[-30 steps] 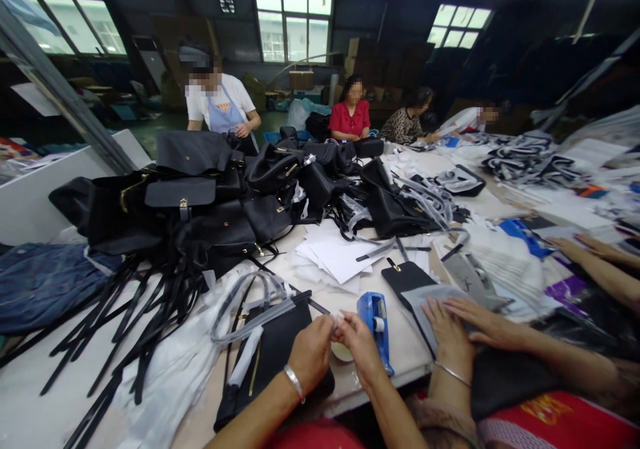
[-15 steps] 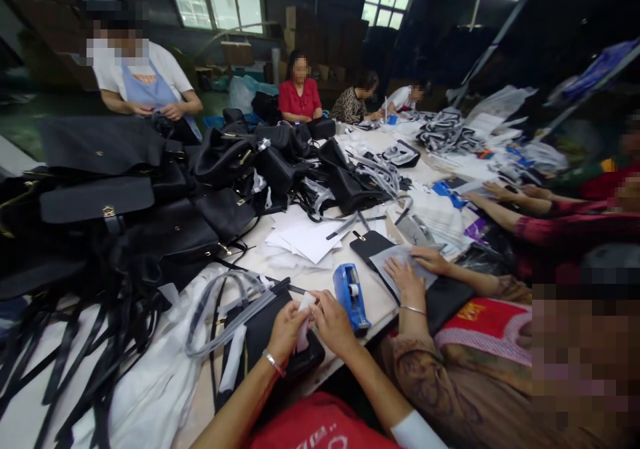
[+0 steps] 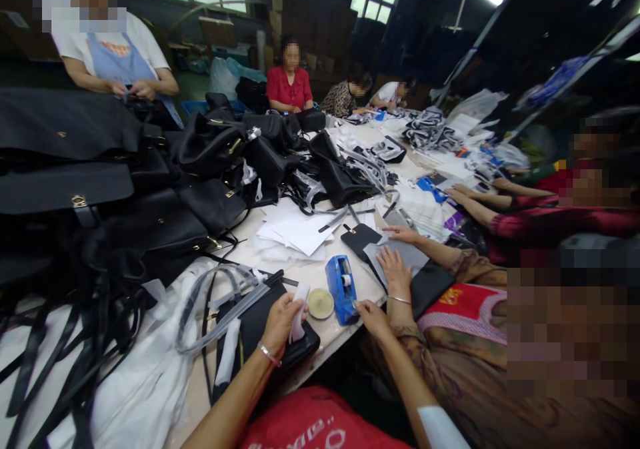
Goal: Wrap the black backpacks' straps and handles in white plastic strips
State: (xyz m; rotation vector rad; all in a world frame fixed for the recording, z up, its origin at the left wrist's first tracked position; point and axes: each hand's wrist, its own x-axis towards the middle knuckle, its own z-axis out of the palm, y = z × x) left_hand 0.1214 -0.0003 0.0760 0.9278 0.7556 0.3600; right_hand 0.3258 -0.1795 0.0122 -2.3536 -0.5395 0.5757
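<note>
- The blue plastic tape holder is set on the pale, flat desk, near its front edge.
- Its long side is pointed away from the body, with the far end tipped a bit to the left.
- The right hand is the nearer one. Its fingers are put at the near, right-hand end of the tape holder, so the holder lies just to the left of the fingertips.
- The thumb and first finger of that hand are held near each other. It cannot be told if they are closed on a bit of tape or if the holder is touched.
- The left hand is kept to the left of the holder. Its fingers are clamped on a flat, soft-looking white strip.
- The strip is held long ways up and down, leaning a little. Its top is seen above the fingers, and its low end is hung over the smooth black bag with a gold zip.
- A round, flat, cream-coloured disc is found between the strip and the tape holder.
</note>
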